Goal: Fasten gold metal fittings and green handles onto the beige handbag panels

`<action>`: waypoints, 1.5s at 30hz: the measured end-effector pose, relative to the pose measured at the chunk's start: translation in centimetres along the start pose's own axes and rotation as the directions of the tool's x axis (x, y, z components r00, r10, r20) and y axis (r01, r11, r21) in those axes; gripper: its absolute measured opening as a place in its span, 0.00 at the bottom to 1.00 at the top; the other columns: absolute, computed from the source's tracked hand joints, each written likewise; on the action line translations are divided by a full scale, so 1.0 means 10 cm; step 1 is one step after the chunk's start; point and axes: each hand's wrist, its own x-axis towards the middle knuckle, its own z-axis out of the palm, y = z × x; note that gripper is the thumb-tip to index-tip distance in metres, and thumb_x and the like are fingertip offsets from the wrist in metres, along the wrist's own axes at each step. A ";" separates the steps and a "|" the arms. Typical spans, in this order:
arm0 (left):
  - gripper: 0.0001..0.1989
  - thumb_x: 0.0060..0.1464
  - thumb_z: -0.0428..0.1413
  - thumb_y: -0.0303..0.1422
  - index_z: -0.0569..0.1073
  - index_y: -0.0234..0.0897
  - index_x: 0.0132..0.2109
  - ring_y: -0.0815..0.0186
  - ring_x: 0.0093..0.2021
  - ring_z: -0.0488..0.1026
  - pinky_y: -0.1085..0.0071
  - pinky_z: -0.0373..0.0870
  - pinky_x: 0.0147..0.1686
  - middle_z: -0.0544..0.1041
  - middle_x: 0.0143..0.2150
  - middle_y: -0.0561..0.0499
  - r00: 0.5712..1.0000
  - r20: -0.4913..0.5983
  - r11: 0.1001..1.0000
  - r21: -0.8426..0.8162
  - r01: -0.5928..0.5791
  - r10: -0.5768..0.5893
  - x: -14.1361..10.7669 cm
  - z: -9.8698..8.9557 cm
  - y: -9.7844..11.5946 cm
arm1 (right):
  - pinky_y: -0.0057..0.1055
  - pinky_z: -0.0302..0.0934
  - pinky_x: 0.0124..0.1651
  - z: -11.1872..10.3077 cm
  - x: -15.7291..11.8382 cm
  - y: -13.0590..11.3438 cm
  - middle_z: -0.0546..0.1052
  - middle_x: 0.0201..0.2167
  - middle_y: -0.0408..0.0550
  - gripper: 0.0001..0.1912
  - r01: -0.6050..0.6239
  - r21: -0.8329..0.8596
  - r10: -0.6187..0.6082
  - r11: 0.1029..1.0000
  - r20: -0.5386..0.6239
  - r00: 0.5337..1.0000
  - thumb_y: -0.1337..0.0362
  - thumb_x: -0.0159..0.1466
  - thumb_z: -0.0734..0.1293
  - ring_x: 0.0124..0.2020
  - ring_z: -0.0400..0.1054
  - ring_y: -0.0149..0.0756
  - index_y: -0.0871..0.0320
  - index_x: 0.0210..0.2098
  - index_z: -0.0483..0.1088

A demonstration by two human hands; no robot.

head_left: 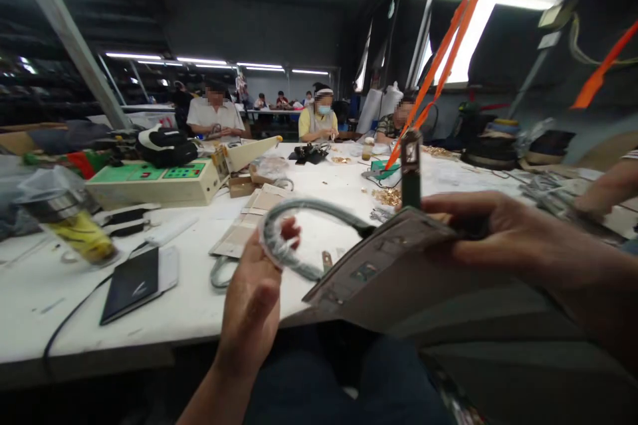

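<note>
A grey-brown bag panel (399, 279) is tilted over the table's front edge, with small metal fittings on its upper face. From it a grey-green handle (319, 204), partly wrapped in clear film, loops to the left. My left hand (254, 299) is closed around the film-wrapped bend of that loop, fingertips showing inside it. At the panel's upper right edge, my right hand (493, 232) grips the panel, its thumb and fingers on either side. A dark strap with a metal buckle (411, 153) stands upright beside the right fingertips.
On the white table (189, 299) lie a black notebook (132, 282), a bottle of yellow liquid (80, 232), stacked panels (249, 219) and gold-coloured parts (389, 196). A control box (149, 179) stands back left. Orange ribbons (443, 60) hang ahead. Another person's hand (601, 196) is at right.
</note>
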 end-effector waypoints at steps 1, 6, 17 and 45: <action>0.43 0.53 0.64 0.60 0.70 0.44 0.69 0.46 0.65 0.70 0.53 0.69 0.64 0.71 0.67 0.40 0.978 0.126 0.981 -0.078 0.176 -0.166 -0.08 -0.10 -0.09 | 0.24 0.67 0.30 0.08 0.14 0.14 0.84 0.43 0.49 0.31 -0.088 0.032 0.084 0.996 0.111 0.990 0.58 0.61 0.78 0.35 0.78 0.39 0.55 0.63 0.75; 0.31 0.53 0.70 0.45 0.79 0.37 0.60 0.48 0.51 0.80 0.60 0.76 0.50 0.82 0.53 0.39 0.622 0.175 0.632 0.006 0.775 -0.763 -0.63 -0.48 -0.67 | 0.27 0.69 0.35 0.71 0.79 1.26 0.84 0.41 0.48 0.35 -0.354 0.131 0.287 0.926 0.362 0.887 0.58 0.57 0.78 0.36 0.77 0.39 0.55 0.64 0.74; 0.32 0.38 0.75 0.48 0.83 0.32 0.48 0.53 0.36 0.83 0.68 0.77 0.32 0.85 0.39 0.42 0.462 -0.449 0.576 -0.158 0.802 -0.765 -1.00 -0.46 -1.35 | 0.27 0.64 0.37 1.04 1.51 2.21 0.83 0.39 0.47 0.28 -0.227 -0.252 0.307 0.941 0.344 0.888 0.49 0.58 0.76 0.38 0.75 0.38 0.55 0.54 0.81; 0.27 0.39 0.74 0.47 0.80 0.33 0.41 0.57 0.31 0.81 0.67 0.75 0.32 0.83 0.33 0.45 0.344 -0.465 0.530 -0.365 0.765 -0.816 -1.12 -0.27 -1.56 | 0.33 0.64 0.43 0.17 2.19 2.91 0.83 0.49 0.55 0.16 -0.445 -0.844 0.372 0.300 -0.326 0.869 0.63 0.63 0.66 0.49 0.76 0.48 0.55 0.47 0.82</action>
